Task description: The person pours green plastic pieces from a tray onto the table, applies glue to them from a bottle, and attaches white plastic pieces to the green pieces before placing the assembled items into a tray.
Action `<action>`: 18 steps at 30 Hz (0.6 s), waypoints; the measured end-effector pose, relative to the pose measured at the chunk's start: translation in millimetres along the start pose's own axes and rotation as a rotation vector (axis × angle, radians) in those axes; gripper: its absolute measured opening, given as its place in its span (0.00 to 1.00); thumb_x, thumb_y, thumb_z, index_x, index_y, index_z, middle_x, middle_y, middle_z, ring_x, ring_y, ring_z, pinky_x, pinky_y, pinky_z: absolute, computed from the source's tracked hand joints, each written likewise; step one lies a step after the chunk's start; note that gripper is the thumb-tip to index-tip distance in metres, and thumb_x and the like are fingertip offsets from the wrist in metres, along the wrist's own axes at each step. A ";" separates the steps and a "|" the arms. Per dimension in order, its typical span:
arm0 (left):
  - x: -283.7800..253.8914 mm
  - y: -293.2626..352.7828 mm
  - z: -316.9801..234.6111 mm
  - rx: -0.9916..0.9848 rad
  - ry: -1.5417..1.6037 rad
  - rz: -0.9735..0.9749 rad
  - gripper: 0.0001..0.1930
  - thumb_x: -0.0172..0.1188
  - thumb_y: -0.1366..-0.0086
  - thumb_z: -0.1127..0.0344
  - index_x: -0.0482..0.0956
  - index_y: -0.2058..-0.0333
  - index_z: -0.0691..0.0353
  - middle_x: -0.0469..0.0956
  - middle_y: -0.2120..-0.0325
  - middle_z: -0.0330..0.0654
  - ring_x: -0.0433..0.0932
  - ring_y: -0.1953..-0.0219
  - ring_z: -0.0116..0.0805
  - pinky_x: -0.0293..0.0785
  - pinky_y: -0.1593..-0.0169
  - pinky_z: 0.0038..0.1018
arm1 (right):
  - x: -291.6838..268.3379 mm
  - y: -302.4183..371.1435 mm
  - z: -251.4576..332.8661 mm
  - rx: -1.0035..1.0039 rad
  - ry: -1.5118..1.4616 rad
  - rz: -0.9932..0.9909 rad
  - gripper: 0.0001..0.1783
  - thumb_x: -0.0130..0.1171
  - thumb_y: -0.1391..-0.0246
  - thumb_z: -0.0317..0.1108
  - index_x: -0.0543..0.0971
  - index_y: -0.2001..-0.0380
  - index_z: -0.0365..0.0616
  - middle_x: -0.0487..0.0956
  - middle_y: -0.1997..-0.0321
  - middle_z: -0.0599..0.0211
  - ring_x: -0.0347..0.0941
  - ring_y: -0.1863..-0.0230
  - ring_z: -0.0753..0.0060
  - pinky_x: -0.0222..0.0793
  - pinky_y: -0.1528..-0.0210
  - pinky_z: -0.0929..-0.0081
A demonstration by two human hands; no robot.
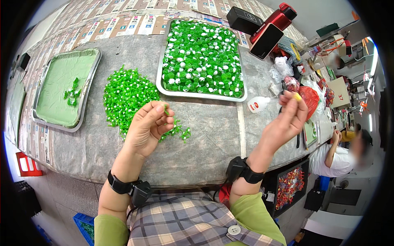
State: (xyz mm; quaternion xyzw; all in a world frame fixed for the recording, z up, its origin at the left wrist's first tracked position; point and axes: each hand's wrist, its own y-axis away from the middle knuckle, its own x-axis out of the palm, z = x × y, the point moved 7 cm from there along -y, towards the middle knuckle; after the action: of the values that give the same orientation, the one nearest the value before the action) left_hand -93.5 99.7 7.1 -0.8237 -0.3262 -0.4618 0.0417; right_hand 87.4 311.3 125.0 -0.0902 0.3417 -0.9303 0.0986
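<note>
My left hand [148, 125] pinches a small green plastic piece [166, 109] between thumb and forefinger, above the near edge of a heap. That heap of small green-and-white plastic pieces [128, 92] lies on the grey cloth, with several strays to its right. My right hand [285, 123] is raised at the right, beside a white bottle [258, 104]. Its fingers are curled together, with a small yellow patch at one fingertip; whatever they hold is hidden. Beyond my hands stands a metal tray [201, 96] full of green pieces with white, black-dotted balls.
At left, a tray lined in pale green [53, 88] carries several green pieces. A red flask [274, 22], a black box [245, 20] and a dark phone [266, 41] stand at the back right. Plastic bags [308, 100] crowd the right side. A co-worker [334, 158] sits farther right.
</note>
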 end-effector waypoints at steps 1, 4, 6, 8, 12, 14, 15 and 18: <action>-0.7 -1.5 0.1 0.001 0.038 -0.011 0.06 0.51 0.42 0.67 0.71 0.67 0.63 0.74 0.75 0.40 0.74 0.74 0.24 0.75 0.71 0.17 | -17.6 -10.2 -3.5 -0.009 0.012 -0.006 0.09 0.52 0.53 0.27 0.71 0.66 0.39 0.71 0.62 0.64 0.67 0.62 0.76 0.61 0.60 0.87; -2.3 -0.3 -2.1 0.030 0.037 -0.003 0.06 0.52 0.43 0.68 0.71 0.67 0.63 0.74 0.75 0.41 0.74 0.75 0.24 0.75 0.71 0.17 | -53.6 -17.0 -47.7 0.178 0.113 -0.084 0.12 0.54 0.53 0.30 0.71 0.65 0.37 0.72 0.63 0.64 0.67 0.65 0.78 0.62 0.62 0.86; 0.8 0.2 0.6 0.018 0.005 -0.027 0.07 0.53 0.44 0.68 0.71 0.67 0.63 0.74 0.76 0.41 0.74 0.76 0.24 0.75 0.72 0.17 | -46.7 -4.8 -83.7 0.331 0.358 0.234 0.17 0.57 0.55 0.35 0.70 0.63 0.36 0.73 0.65 0.65 0.66 0.66 0.80 0.62 0.64 0.85; -0.8 1.1 4.1 0.019 -0.119 -0.022 0.07 0.54 0.44 0.67 0.71 0.68 0.63 0.75 0.77 0.41 0.75 0.77 0.25 0.74 0.74 0.18 | -39.0 6.6 -96.5 0.406 0.420 0.374 0.19 0.59 0.57 0.36 0.70 0.63 0.35 0.73 0.65 0.65 0.67 0.65 0.80 0.62 0.63 0.84; 1.7 1.7 6.7 -0.013 -0.158 0.004 0.06 0.55 0.45 0.67 0.71 0.69 0.63 0.75 0.77 0.41 0.75 0.77 0.26 0.74 0.74 0.18 | -37.3 20.9 -131.8 0.669 0.533 0.559 0.18 0.59 0.58 0.34 0.71 0.64 0.36 0.73 0.63 0.65 0.67 0.62 0.79 0.62 0.60 0.83; 1.6 2.3 7.2 -0.017 -0.174 0.001 0.07 0.55 0.45 0.68 0.72 0.69 0.63 0.75 0.77 0.42 0.75 0.76 0.26 0.74 0.73 0.19 | -29.3 20.9 -124.0 0.612 0.380 0.513 0.17 0.58 0.57 0.33 0.70 0.63 0.36 0.73 0.63 0.64 0.68 0.62 0.78 0.63 0.60 0.83; 1.9 2.0 8.0 -0.023 -0.188 0.001 0.07 0.55 0.45 0.68 0.72 0.69 0.63 0.76 0.76 0.42 0.75 0.76 0.26 0.74 0.72 0.19 | -19.7 18.3 -111.8 0.553 0.230 0.463 0.17 0.57 0.56 0.31 0.70 0.62 0.36 0.73 0.63 0.64 0.68 0.62 0.78 0.63 0.60 0.82; 2.9 1.7 9.8 -0.041 -0.188 -0.001 0.08 0.55 0.45 0.69 0.72 0.67 0.64 0.76 0.74 0.44 0.76 0.74 0.27 0.75 0.71 0.19 | 18.1 15.2 -58.6 0.513 -0.012 0.422 0.17 0.55 0.53 0.30 0.67 0.59 0.36 0.73 0.62 0.63 0.69 0.62 0.76 0.63 0.60 0.82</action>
State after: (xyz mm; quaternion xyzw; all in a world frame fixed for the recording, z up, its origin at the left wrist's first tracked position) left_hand -84.4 103.5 4.2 -0.8641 -0.3193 -0.3889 -0.0064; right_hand 58.0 331.7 72.9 0.0046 0.1070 -0.9444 0.3108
